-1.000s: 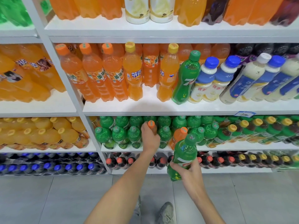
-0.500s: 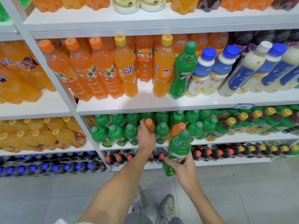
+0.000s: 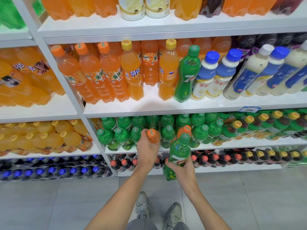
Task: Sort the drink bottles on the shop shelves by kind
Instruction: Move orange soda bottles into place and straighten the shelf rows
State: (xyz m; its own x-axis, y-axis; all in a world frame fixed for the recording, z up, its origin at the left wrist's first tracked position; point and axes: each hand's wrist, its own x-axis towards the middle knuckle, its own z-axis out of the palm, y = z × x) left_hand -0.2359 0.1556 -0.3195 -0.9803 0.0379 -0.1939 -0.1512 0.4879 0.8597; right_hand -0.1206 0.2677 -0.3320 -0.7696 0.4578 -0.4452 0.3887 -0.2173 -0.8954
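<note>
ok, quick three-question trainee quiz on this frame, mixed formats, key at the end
1. True or false: the left hand grips an orange-capped bottle.
2. The right hand holds: A) cola bottle B) green soda bottle C) milk drink.
3. Fill in: on the middle shelf, the lone green bottle stands beside white bottles with ____ caps.
Key: 1 true; 2 B; 3 blue.

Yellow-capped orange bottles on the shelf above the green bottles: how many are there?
2: one bottle fourth from the left in the front row, another just left of the green bottle. Back-row caps are hidden.
</note>
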